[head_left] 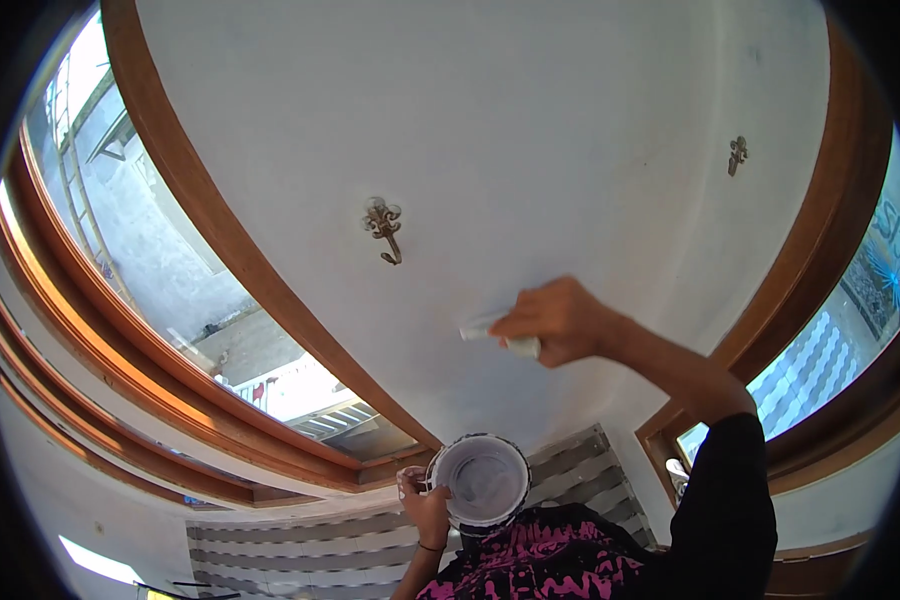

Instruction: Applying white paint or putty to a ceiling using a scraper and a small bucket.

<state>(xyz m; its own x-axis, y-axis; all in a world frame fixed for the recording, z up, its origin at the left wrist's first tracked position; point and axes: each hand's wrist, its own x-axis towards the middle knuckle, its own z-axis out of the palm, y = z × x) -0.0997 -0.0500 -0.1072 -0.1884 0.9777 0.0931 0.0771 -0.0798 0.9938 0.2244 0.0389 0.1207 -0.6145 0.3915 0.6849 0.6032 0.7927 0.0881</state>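
My right hand (562, 318) is raised in front of the white wall (530, 120), fingers closed around a paintbrush (480, 327) with a pale handle. Its whitish bristle end points left and appears to touch the wall. Low in the view, close to my body, my left hand (427, 508) grips a paint bucket (506, 463) by its left side, thumb over the rim. White paint coats the inside of the bucket, and the rim is smeared. The brush is above the bucket and apart from it.
An ornate metal hook (383, 230) is fixed to the wall left of the brush, and a second hook (737, 156) is at upper right. Wooden window frames (240, 245) border the wall on both sides. Grey patterned floor tiles (300, 555) lie below.
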